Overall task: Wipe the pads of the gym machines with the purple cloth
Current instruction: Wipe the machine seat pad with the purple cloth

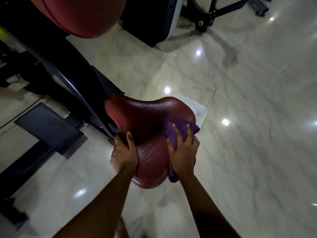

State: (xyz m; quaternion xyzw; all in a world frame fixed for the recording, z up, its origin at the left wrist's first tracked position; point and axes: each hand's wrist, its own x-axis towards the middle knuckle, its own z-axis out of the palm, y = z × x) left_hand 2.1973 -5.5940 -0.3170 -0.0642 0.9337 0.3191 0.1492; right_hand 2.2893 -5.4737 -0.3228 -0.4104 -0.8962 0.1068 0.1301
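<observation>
Hands at work | left hand (124,152) grips left edge of red seat pad (151,114), thumb on top | right hand (182,151), fingers (176,134) spread, presses purple cloth (169,130) onto pad's right side | clear tub (199,109) on marble floor (248,126) just behind | second red pad (82,14) beyond.

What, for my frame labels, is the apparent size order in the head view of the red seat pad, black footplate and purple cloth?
Largest: red seat pad, though it is also nearest the camera.
Middle: black footplate.
Smallest as seen: purple cloth; the right hand covers part of it, so its full size is unsure.
</observation>
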